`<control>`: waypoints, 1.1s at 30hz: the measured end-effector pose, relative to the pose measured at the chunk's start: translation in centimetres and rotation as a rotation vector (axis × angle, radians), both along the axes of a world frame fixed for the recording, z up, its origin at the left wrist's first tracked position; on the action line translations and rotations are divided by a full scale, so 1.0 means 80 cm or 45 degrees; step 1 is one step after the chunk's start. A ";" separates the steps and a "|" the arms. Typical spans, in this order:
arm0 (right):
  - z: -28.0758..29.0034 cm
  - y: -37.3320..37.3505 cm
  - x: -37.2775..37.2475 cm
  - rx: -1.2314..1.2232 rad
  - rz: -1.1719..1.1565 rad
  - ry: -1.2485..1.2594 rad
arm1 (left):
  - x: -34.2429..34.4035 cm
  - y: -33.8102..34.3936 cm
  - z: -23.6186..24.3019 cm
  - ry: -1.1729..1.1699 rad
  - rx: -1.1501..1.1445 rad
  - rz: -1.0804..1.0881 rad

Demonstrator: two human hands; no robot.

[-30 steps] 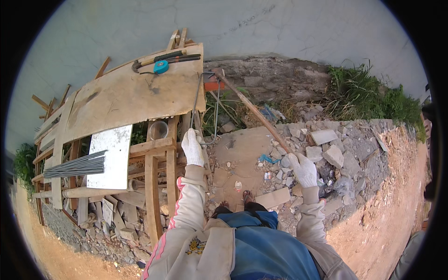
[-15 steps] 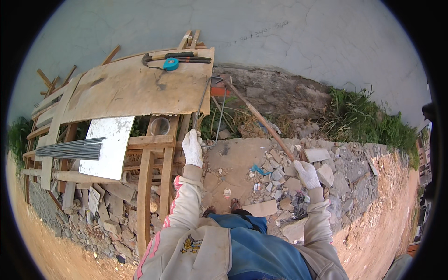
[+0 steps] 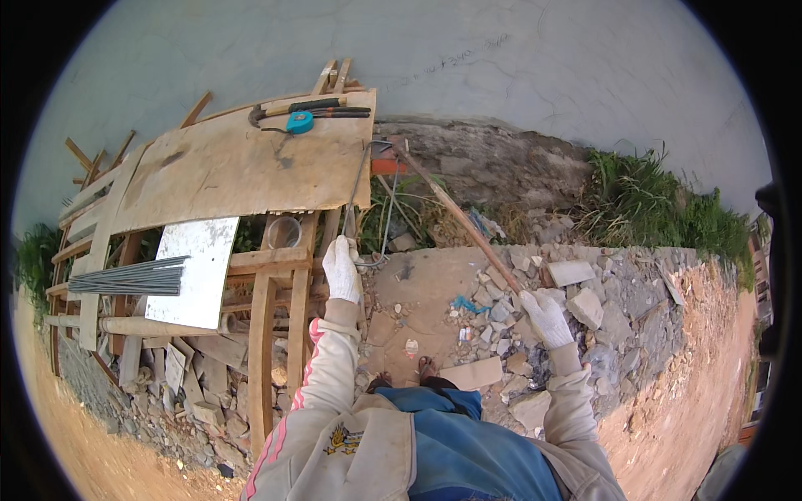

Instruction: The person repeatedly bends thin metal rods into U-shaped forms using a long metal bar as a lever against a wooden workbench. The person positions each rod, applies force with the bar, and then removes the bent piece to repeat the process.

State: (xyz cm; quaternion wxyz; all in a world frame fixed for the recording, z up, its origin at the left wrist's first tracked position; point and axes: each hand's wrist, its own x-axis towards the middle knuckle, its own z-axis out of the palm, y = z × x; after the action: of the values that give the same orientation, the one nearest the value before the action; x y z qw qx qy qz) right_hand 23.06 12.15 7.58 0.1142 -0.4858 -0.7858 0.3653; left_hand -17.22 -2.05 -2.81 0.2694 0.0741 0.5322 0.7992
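Observation:
My left hand (image 3: 341, 269), in a white glove, is closed on a bent steel rod (image 3: 385, 225), whose far end is at the red metal fixture (image 3: 389, 166) by the plywood sheet's edge. My right hand (image 3: 545, 314), also gloved, grips the near end of a long brownish bar (image 3: 464, 221) that slants up to that fixture. On the plywood (image 3: 217, 179) lie a hammer (image 3: 302, 107), a cyan tape measure (image 3: 299, 123) and a long dark-handled tool (image 3: 349, 111). Several straight steel rods (image 3: 125, 281) rest on a white board (image 3: 200, 299) at the left.
A timber frame (image 3: 261, 351) carries the boards, with a clear round container (image 3: 284, 233) on it. Broken concrete and rubble (image 3: 585, 309) lie at right and beneath the frame. Grass (image 3: 626, 192) grows along the grey wall (image 3: 535, 67); my sandalled feet (image 3: 426, 367) stand on dirty paving.
Both hands keep their hold on the rod and the bar. The view has shifted slightly, and my right hand sits a little lower in it than a second ago.

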 end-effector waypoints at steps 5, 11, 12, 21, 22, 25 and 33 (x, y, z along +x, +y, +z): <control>0.025 -0.017 0.000 -0.361 -0.021 0.066 | -0.001 0.000 -0.009 0.021 -0.005 -0.025; 0.011 -0.094 -0.037 -0.660 -0.131 0.283 | -0.006 0.004 -0.022 0.076 0.019 -0.006; 0.010 -0.115 -0.045 -0.673 -0.133 0.331 | -0.006 0.005 -0.023 0.078 0.034 -0.017; 0.028 -0.148 -0.075 -1.065 -0.265 0.530 | 0.001 0.001 -0.009 0.055 0.031 -0.042; 0.025 -0.155 -0.080 -1.107 -0.246 0.586 | 0.001 0.000 -0.008 0.014 0.013 -0.046; 0.005 -0.204 -0.114 -1.275 -0.362 0.682 | 0.003 0.001 -0.007 -0.002 0.066 -0.031; -0.040 -0.293 -0.230 -1.575 -0.381 0.944 | 0.001 0.004 -0.018 0.020 0.005 -0.012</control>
State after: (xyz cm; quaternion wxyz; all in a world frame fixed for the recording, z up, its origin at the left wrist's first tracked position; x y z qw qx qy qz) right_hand 4.69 -11.32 4.36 0.1260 -0.4079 -0.2711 0.8627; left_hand -17.11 -1.71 -4.23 0.2687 0.0834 0.5325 0.7983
